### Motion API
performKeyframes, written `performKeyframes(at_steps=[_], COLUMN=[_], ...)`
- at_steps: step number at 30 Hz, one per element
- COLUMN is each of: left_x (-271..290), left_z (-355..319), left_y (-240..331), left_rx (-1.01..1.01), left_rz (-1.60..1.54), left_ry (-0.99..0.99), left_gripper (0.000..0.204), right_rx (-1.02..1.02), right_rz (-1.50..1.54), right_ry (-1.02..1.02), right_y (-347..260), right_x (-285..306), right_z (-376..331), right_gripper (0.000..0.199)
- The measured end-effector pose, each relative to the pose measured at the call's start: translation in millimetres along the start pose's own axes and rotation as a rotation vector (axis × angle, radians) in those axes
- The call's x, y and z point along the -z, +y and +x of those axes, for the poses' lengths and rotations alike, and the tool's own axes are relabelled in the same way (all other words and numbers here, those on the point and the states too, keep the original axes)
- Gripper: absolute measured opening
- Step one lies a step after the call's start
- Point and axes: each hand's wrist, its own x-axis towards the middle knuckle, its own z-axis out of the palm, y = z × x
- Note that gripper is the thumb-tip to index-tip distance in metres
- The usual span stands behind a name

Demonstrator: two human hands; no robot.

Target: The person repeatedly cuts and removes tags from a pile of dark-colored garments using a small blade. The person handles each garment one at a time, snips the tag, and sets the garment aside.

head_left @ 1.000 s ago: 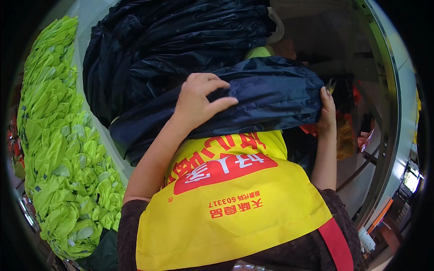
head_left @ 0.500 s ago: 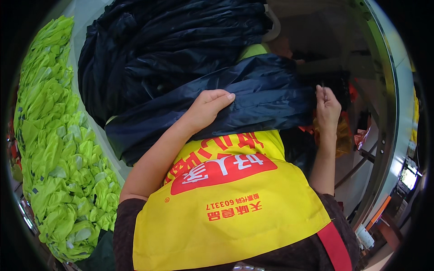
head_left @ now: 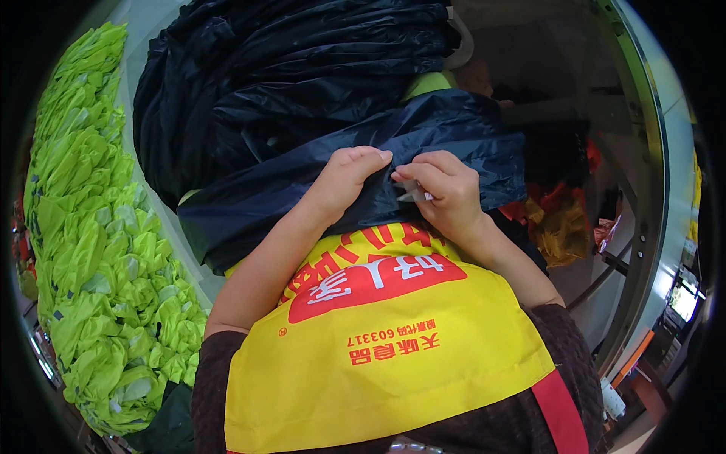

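Note:
A length of shiny navy fabric [head_left: 318,180] lies across my lap, over the yellow apron [head_left: 393,356] I wear. My left hand [head_left: 352,178] is closed on its upper layer, thumb pressed against the forefinger. Close beside it, my right hand [head_left: 446,189] is curled around a small grey and white tool [head_left: 411,192], whose kind I cannot make out. The tool's pale end shows below the right fingertips, against the fabric. Beyond both hands rises a big bunched pile of the same navy fabric [head_left: 302,83].
Crumpled lime-green garments [head_left: 106,227] fill a long heap on the left, alongside a pale strip of table edge [head_left: 168,234]. A metal frame [head_left: 654,181] stands at the right. Red and golden-brown crumpled material [head_left: 560,223] lies low behind my right arm.
My right hand has come left from the fabric's right end to beside my left hand, and the grey tool now shows in it. My left hand keeps its pinch almost in place.

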Motion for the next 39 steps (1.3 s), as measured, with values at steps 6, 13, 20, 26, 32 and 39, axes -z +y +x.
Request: performKeyframes(at_steps=[6,13,20,26,32,39], left_x=[1.4,-1.5,-0.2,0.4,0.4,-0.6], left_z=[2.4,-1.3,2.9,3.0,4.9,8.8], left_y=[-2.8,2.3,-2.1,-2.5,-4.3,-7.9], left_rx=[0.003,0.079,0.105,0.109,0.116,0.112], left_rz=[0.048,0.023,0.002,0.003,-0.023,0.003], left_ry=[0.0,0.029,0.04,0.032,0.01,-0.022], left_gripper=[0.024,0.025,0.024,0.023,0.022,0.023], right_rx=[-0.069,-0.387,-0.135,-0.139,-0.158,-0.282], right_rz=[0.423,0.155,-0.153,-0.144,-0.092,0.755], right_ry=[-0.116,-0.395,-0.59,-0.626,-0.664,-0.651], right_y=[3.0,13.2,19.2,19.3,23.5,36.3], right_x=[33.8,69.2,52.2,46.2,42.1,59.9], right_z=[0.0,8.8,10.1,13.4,12.3,25.8], right_gripper=[0.011,0.035,0.037,0.038,0.035,0.025])
